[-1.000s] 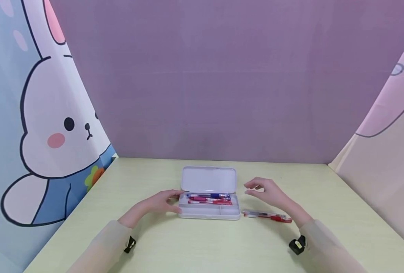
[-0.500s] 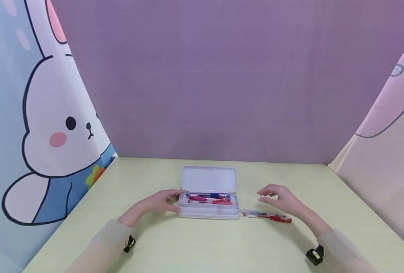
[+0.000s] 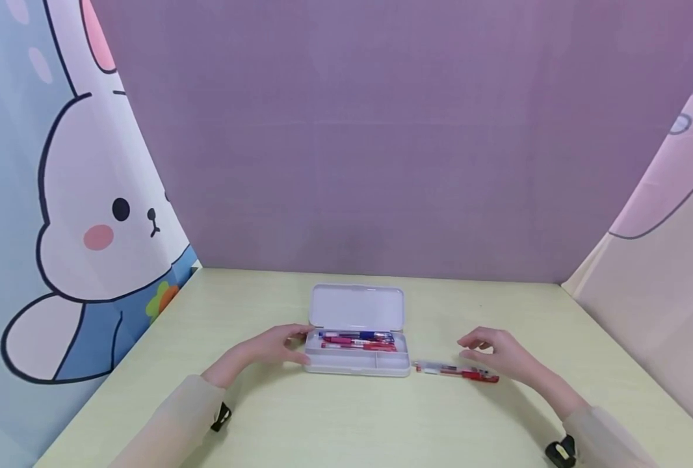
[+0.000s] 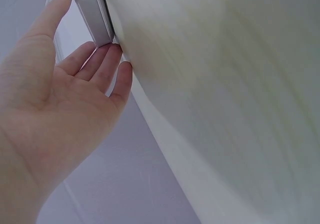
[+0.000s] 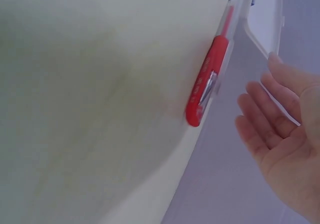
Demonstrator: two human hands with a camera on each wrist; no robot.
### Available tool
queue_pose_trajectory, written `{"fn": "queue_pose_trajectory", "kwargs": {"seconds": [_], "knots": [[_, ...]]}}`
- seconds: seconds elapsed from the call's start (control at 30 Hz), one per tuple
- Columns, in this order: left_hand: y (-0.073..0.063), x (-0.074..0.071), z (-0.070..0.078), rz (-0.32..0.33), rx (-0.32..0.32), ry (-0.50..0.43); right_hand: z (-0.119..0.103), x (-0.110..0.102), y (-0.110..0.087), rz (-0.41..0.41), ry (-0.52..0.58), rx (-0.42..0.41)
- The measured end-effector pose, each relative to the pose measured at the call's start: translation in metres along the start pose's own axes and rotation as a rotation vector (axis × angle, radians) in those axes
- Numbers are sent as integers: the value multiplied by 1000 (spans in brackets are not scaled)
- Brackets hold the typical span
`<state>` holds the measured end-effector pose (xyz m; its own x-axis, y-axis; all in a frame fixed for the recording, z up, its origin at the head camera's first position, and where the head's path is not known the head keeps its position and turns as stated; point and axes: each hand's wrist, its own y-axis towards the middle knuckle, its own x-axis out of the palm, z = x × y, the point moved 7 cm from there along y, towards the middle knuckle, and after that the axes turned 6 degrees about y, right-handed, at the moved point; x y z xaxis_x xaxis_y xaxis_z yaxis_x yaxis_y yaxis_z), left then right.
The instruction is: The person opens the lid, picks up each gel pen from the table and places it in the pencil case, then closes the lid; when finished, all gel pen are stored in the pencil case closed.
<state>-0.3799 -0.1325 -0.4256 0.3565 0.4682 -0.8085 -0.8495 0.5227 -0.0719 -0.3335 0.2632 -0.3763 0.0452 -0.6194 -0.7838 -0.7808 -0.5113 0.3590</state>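
A white pencil case lies with its lid raised at the back. My left hand holds its left end, thumb at the front corner and fingers toward the hinge; the left wrist view shows the fingertips against the case's end. In the long compartment lie a blue pen and several red and pink pens. Right of the case, a red gel pen with a clear barrel rests on the table, with another clear pen alongside. My right hand hovers just above these, fingers loosely bent, holding nothing.
The pale wooden table runs back to a purple backdrop. A curtain with a cartoon rabbit hangs at the left, a pink and cream one at the right. The case also has small front compartments.
My right hand has moved right and down, from beside the raised lid to just above the loose pens. The left hand stays at the pencil case.
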Motion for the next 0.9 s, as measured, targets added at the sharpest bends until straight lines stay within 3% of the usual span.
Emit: {"fn": "queue_pose_trajectory", "kwargs": {"seconds": [0.63,0.9], "knots": [[-1,-1,3,2,2,17,14,7,-13,-156,52,117],[1,0,2,8,9,12,16,7,-13,-143,8,60]]}}
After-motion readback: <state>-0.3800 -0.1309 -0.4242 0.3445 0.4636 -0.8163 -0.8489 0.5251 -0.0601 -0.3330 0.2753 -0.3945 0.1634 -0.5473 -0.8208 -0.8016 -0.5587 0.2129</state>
